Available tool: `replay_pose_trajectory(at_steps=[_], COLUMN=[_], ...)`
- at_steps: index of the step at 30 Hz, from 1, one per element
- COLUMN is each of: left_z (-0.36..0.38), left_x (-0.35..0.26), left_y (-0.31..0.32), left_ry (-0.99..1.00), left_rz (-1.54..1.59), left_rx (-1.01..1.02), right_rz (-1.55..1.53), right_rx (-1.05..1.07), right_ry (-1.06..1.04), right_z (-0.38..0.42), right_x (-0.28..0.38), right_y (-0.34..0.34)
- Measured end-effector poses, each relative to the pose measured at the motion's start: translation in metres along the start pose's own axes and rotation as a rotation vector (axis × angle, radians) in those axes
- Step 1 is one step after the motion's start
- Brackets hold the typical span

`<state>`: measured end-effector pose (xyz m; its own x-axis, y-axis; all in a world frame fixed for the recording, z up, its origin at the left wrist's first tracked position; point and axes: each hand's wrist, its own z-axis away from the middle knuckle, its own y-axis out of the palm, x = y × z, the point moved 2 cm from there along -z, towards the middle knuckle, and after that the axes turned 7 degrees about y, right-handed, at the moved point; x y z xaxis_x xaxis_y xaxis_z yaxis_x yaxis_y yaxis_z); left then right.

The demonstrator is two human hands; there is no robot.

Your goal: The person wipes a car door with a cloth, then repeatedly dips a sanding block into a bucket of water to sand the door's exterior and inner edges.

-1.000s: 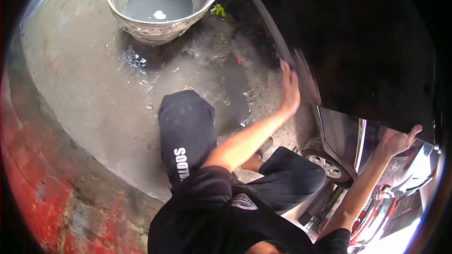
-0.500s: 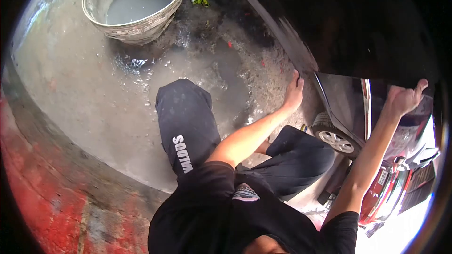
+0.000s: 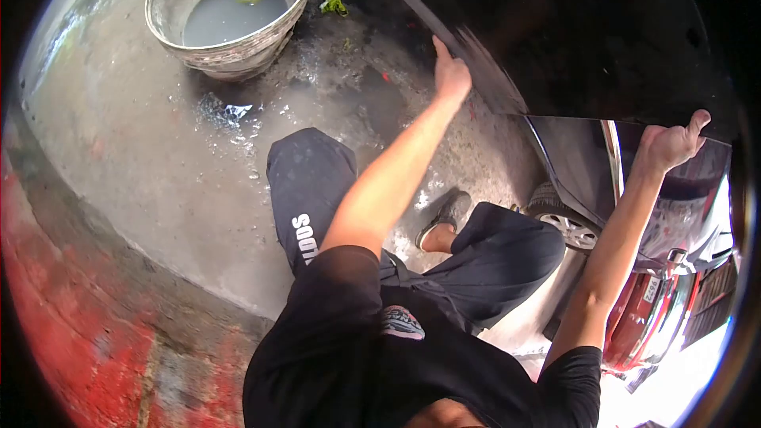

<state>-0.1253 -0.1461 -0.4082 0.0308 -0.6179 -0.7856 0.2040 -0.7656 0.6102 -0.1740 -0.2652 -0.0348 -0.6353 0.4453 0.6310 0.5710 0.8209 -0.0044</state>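
A big black tyre-like object point(image 3: 587, 40) fills the upper right, its rim running diagonally down past my left hand. My left hand point(image 3: 450, 73) grips that rim, fingers hooked over the edge, arm stretched out over my knee. My right hand point(image 3: 670, 144) presses palm-up against the object's lower edge at the right, thumb sticking out. I am crouched, dark trousers point(image 3: 313, 190) and one shoe point(image 3: 445, 215) below the arms. What lies behind the black object is hidden.
A battered metal basin point(image 3: 230, 51) of murky water stands at the top left on wet concrete point(image 3: 158, 150). Green scraps point(image 3: 333, 5) lie beside it. A red-painted kerb point(image 3: 71, 333) curves along the left. A dark car point(image 3: 575, 190) and a red car point(image 3: 646, 317) sit at the lower right.
My left hand has slid up and left along the black rim to a higher grip. The right hand stays against the lower edge. My shoe has come into view.
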Motion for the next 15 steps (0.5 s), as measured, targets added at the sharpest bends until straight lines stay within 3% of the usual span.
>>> replay_pose_trajectory(at_steps=[2, 3, 4, 5, 6, 8, 11, 13, 15], left_z=[0.027, 0.045, 0.063, 0.082, 0.093, 0.122, 0.121, 0.105, 0.077], left_x=[0.019, 0.024, 0.047, 0.056, 0.106, 0.124, 0.090, 0.075, 0.045], left_y=[0.020, 0.030, 0.038, 0.042, 0.052, 0.051, 0.011, -0.025, -0.066], left_ry=[-0.010, 0.011, 0.135, -0.142, 0.060, -0.220, -0.282, -0.229, -0.161], left_rz=[-0.062, 0.057, -0.106, 0.008, -0.148, -0.215, -0.139, -0.241, -0.354], left_rx=[0.012, 0.057, 0.099, 0.256, 0.307, 0.408, 0.464, 0.471, 0.460], right_rz=[0.001, -0.001, -0.004, -0.012, -0.018, 0.018, 0.087, 0.155, 0.153], right_rx=[-0.008, -0.016, -0.022, -0.012, -0.004, -0.032, -0.150, -0.142, -0.140], right_ry=[-0.003, -0.011, -0.008, -0.016, -0.027, -0.045, -0.062, -0.126, -0.045], right_z=[0.005, 0.006, 0.006, 0.002, -0.002, -0.012, -0.019, -0.018, -0.025], right_x=[0.003, 0.004, 0.002, -0.001, -0.004, -0.013, -0.020, -0.021, -0.034], right_y=[0.006, 0.008, 0.007, 0.005, 0.003, -0.008, -0.019, -0.017, -0.029])
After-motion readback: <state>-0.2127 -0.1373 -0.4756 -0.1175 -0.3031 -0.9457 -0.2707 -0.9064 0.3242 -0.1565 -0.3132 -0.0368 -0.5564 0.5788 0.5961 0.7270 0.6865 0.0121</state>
